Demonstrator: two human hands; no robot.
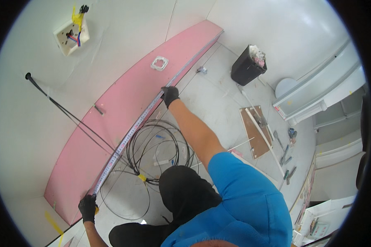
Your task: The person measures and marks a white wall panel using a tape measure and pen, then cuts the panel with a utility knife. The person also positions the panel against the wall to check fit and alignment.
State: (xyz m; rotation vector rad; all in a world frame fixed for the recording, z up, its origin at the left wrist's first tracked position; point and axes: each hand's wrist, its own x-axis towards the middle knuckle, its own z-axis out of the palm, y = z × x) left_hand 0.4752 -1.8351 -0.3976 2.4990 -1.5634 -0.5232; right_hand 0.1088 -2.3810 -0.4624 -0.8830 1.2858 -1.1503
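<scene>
A long pink board lies along the wall. On its near edge runs a narrow whitish strip with printed marks. My left hand, in a black glove, is closed at the strip's near end. A small yellow-orange bit shows beside its fingers; the rest of what it holds is hidden. Farther up the edge, my gloved right hand has its fingers closed over the strip, pressing it against the board. Coiled black cable lies on the floor between my arms, tied with yellow tape.
Black cables run from a wall hole to the coil. A wall box has wires hanging out. A white frame rests on the board. Beyond stand a black bin, a brown panel and several hand tools.
</scene>
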